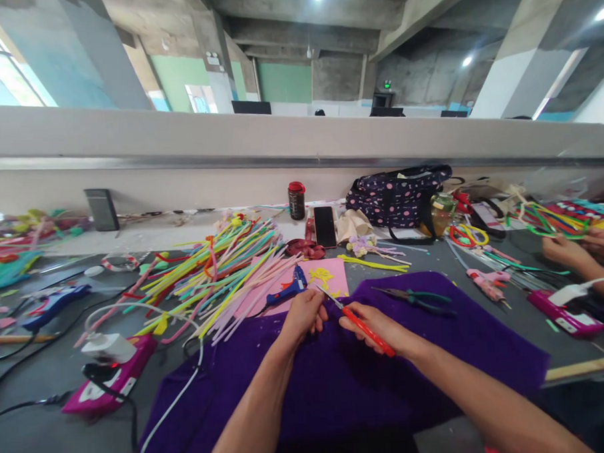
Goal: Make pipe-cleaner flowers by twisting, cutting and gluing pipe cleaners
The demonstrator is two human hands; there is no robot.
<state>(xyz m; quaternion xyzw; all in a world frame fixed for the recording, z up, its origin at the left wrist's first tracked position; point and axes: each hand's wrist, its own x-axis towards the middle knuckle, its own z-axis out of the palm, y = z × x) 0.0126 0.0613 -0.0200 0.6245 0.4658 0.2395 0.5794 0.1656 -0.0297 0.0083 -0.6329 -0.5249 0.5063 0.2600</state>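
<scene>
My right hand (374,327) is closed around red-handled scissors (367,330), seen nearly edge-on. Their metal blades point up and left towards my left hand (304,313). The fingers of that hand are pinched together close to the blade tips, and whatever lies between them is too small to make out. Small yellow pieces (321,275) are scattered on a pink sheet (338,268) just beyond my hands. A blue glue gun (287,288) rests on the sheet, left of the yellow pieces. Beneath both hands spreads a purple cloth (229,396).
Green-handled pliers (418,296) lie on the cloth's right side. Pipe cleaners (218,270) are heaped left. Behind stand a phone (325,227), a bottle (297,201) and a patterned bag (398,199). Power strips (113,381) flank the cloth. A co-worker's hands (566,252) work at far right.
</scene>
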